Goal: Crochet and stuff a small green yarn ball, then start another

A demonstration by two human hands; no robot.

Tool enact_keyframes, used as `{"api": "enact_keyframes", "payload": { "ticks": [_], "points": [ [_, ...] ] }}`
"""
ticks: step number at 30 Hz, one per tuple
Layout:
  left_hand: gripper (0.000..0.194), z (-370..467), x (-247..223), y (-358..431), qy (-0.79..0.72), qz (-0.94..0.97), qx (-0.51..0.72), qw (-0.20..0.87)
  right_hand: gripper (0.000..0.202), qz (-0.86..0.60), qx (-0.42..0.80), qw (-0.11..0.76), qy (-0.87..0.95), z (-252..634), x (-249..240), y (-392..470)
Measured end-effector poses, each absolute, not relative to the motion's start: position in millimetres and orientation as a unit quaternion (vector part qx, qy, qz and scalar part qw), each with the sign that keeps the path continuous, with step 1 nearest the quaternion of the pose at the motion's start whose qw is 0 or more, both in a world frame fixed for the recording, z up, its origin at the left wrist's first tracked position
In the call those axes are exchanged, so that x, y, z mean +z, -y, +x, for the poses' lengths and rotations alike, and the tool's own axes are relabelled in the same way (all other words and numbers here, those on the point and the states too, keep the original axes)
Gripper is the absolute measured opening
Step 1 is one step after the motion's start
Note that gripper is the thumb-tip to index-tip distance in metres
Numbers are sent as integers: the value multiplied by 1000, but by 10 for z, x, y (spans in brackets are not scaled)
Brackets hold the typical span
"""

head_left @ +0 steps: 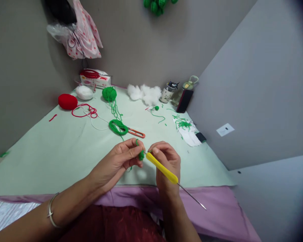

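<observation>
My left hand [127, 154] pinches a small green crochet piece [141, 155], with green yarn looped over a finger. In my right hand [166, 161] is a crochet hook [164, 169] with a yellow handle; its thin far end sticks out toward the lower right. The hook's working tip meets the green piece between the two hands, though the stitches there are too small to make out. Beyond my left hand lies a loose coil of green yarn [115, 127], partly over orange-handled scissors or a cutter [137, 133].
Red [68, 102], white [84, 92] and green yarn balls [109, 94] stand at the back left. White stuffing [144, 94], a cup [167, 92], a bottle [192, 82] and a propped phone [185, 101] line the back. Green scraps lie on white paper [192, 137] at right.
</observation>
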State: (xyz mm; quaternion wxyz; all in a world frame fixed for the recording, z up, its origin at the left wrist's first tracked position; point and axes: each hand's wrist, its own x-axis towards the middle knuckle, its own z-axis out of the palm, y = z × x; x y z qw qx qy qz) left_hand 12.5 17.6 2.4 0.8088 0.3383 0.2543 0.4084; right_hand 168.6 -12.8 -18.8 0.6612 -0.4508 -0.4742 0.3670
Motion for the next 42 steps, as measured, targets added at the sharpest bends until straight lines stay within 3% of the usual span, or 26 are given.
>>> {"api": "enact_keyframes", "payload": {
  "ticks": [8,18,25,31,42],
  "points": [
    [13,134,154,-237,-192,395,416,796,23,-340,574,620,414,1677,70,51],
    [13,-45,213,-403,-222,444,399,771,26,-392,448,535,600,1620,281,-40],
    [17,-14,156,-574,-251,433,399,768,20,-365,559,510,542,1763,310,-365],
    [18,93,141,-830,-295,525,462,651,24,-354,635,502,468,1797,219,-776],
    [23,91,93,-1039,-299,574,439,624,25,-344,664,508,427,1759,51,-953]
  ]
}}
